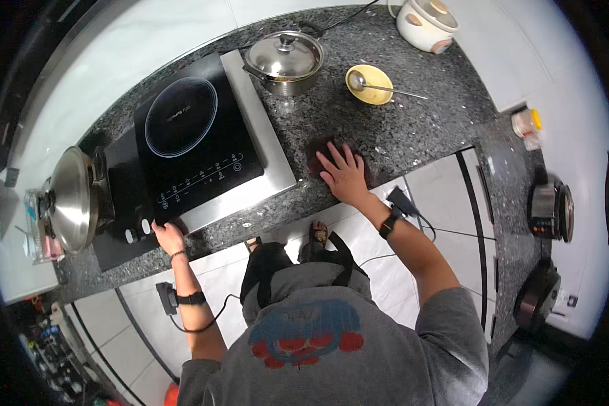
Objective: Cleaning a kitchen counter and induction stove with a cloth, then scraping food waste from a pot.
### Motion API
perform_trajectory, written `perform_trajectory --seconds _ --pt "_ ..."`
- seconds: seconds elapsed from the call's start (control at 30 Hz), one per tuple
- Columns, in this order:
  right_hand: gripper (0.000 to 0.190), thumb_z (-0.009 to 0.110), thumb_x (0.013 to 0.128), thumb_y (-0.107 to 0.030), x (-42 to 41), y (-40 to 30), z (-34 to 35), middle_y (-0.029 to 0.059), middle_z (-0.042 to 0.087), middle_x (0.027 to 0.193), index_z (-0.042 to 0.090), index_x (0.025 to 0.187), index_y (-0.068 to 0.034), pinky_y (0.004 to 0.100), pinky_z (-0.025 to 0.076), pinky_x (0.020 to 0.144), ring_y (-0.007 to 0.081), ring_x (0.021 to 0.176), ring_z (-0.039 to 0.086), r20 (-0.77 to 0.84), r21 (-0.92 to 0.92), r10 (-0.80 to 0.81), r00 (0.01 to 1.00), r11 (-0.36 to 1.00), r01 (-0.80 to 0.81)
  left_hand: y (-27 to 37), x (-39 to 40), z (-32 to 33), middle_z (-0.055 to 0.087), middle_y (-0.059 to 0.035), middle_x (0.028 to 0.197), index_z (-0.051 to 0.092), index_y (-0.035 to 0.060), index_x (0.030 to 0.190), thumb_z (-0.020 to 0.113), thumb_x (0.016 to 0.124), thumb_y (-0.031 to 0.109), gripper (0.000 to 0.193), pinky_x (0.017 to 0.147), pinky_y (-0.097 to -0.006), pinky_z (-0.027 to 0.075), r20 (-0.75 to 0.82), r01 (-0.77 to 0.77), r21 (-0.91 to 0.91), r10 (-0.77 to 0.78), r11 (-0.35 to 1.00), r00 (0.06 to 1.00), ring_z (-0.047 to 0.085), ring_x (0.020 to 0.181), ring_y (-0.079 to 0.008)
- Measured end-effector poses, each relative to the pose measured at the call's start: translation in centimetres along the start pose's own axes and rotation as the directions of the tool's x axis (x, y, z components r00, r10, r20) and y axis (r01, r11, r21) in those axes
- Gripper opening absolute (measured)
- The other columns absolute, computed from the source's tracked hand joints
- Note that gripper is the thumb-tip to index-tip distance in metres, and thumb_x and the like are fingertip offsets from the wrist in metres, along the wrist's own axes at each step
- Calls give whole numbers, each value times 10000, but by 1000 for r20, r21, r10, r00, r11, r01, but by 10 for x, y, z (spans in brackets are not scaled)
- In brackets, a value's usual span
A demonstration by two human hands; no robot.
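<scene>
My left hand (168,237) is at the front of the cooktop, its fingertips against the edge of a white control knob (146,226); whether they grip it is hard to tell. A second knob (129,236) sits just left of it. Palm down, my right hand (346,175) rests with spread fingers on the dark granite countertop (304,127). Between and beyond my hands lies a black induction cooktop (181,116) with a steel rim. Behind it to the right stands a lidded steel pot (285,58). A yellow bowl (378,76) holds a metal ladle (357,80).
A large wok with a domed steel lid (73,200) stands on the far left. At the back right is a white ceramic slow cooker (426,28). A yellow-capped jar (525,123) and dark appliances (548,210) line the right counter. Cables hang from both wrists.
</scene>
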State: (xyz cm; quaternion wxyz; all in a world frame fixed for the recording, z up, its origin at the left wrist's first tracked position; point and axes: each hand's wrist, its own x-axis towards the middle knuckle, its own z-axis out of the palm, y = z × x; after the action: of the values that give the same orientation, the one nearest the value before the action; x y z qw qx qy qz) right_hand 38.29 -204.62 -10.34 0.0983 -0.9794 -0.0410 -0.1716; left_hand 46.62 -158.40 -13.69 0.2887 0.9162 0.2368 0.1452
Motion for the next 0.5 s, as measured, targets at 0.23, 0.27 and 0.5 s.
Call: perform_trajectory --seconds 0.23,0.27,0.5 --pt "488 484 855 -352 75 37 58 154 338 1348 397 1304 -180 633 194 974 403 1237 292 -115 -106 154 981 980 -167 50 -18 2 578 -187 1076 535 50 1098 430 848 344 400 828 -429 419 -120 123 205 -100 971 988 543 977 -384" --pt "496 496 845 -358 87 41 65 161 361 1330 408 1296 -173 643 222 949 406 1226 307 -161 -134 190 969 968 -212 52 -21 1 580 -183 1076 532 60 1113 421 851 348 405 824 -424 422 -135 74 195 -48 978 990 547 979 -373" --pt "510 385 885 -414 138 58 99 156 295 1383 375 1325 -155 631 140 994 386 1280 227 -145 -201 327 934 915 -351 50 -11 4 591 -188 1061 511 121 1155 468 831 424 446 809 -456 439 -102 275 337 -256 901 961 558 968 -389"
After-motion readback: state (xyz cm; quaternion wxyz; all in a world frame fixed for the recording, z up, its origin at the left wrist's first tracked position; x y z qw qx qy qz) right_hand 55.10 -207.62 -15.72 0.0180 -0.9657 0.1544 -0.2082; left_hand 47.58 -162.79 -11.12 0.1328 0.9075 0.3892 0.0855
